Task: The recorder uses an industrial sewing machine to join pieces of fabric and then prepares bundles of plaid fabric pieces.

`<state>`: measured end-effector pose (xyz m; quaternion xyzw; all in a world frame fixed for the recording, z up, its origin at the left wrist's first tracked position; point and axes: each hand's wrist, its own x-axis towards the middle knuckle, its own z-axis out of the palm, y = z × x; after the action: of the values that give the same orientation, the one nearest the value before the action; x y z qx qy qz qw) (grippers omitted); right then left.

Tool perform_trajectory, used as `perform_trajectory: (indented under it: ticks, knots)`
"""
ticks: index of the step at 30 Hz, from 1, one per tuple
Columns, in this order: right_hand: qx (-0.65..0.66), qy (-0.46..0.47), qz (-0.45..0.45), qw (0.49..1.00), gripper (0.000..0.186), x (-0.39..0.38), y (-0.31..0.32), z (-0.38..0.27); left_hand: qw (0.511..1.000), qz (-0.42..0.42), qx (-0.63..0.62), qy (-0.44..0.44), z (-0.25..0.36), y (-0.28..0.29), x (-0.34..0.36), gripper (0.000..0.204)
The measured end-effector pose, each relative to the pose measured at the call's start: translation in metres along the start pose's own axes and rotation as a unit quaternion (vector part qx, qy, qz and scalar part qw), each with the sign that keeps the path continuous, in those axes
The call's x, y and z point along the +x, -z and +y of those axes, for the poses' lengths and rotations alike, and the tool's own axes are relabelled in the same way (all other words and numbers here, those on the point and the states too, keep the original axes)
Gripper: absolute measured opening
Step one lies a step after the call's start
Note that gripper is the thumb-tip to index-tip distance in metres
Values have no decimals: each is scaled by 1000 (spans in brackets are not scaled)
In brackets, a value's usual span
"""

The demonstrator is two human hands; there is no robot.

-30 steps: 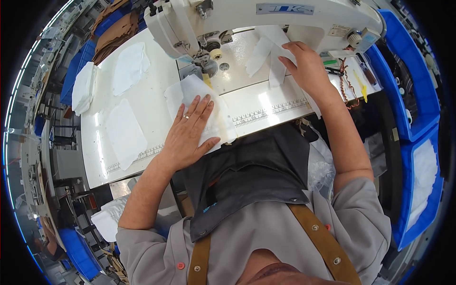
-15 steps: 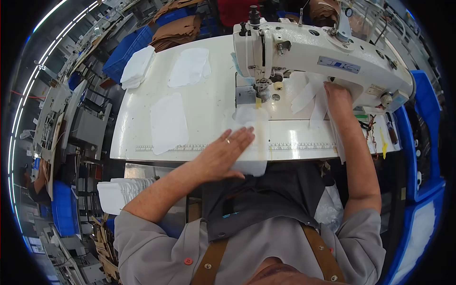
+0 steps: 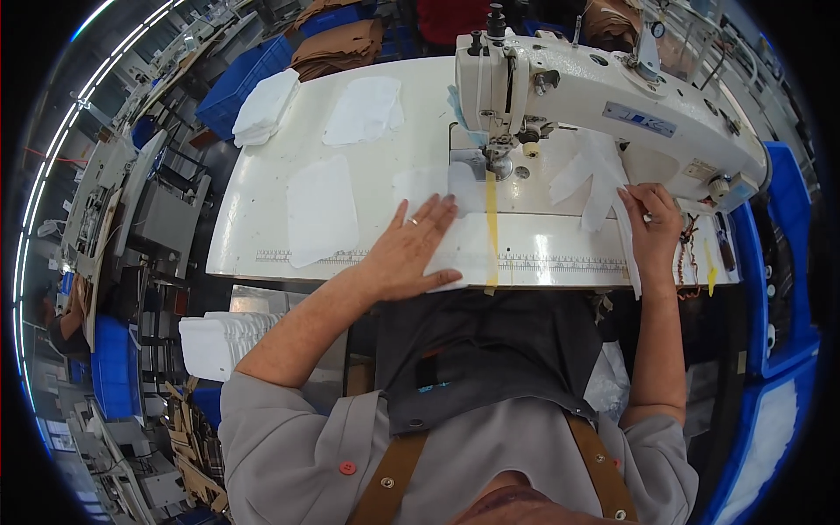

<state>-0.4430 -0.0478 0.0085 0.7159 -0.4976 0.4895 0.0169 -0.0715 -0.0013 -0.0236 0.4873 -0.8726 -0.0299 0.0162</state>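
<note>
My left hand (image 3: 409,252) lies with its fingers spread over a thin white fabric piece (image 3: 464,247) on the sewing table, just left of a yellow tape line (image 3: 492,227). The upper end of that piece reaches the needle area of the white sewing machine (image 3: 604,96). To the right, below the machine's arm, my right hand (image 3: 654,219) pinches the edge of a white fabric strip (image 3: 626,236). More white strips (image 3: 584,179) lie fanned beside it. A single white fabric piece (image 3: 322,210) rests flat to the left of my left hand.
Two white fabric stacks (image 3: 363,111) (image 3: 264,107) sit at the table's far left. Another white pile (image 3: 214,346) is below the left edge. Blue bins (image 3: 774,262) stand at the right. Brown pieces (image 3: 339,48) are heaped behind the table. A ruler (image 3: 560,262) runs along its front.
The white piece under my left hand has slid away from me and left, uncovering the yellow tape. My right hand has come out from under the machine's arm, toward me, pinching a strip.
</note>
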Motion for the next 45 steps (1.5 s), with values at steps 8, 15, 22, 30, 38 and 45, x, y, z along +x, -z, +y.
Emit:
perform_trajectory:
  ticks: [8,15,22,30,38,45]
  knots:
    - [34,-43,-13,998,9,4,-13,-9,981,161,-107,0,13,7,9,79]
    - [173,-28,-83,981,9,-9,-20,-51,708,85,-698,65,65,27,65,41]
    - [300,-113,-111,941,10,-38,-44,-67,622,179,-759,72,70,15,68,17]
    - [330,-142,-166,918,22,-38,-49,-69,708,158,-671,154,64,17,58,20]
    - [331,-151,-151,919,29,-38,-53,-66,605,181,-766,120,74,23,54,29]
    - [380,-163,-186,891,32,-41,-56,-67,666,184,-708,147,58,13,49,27]
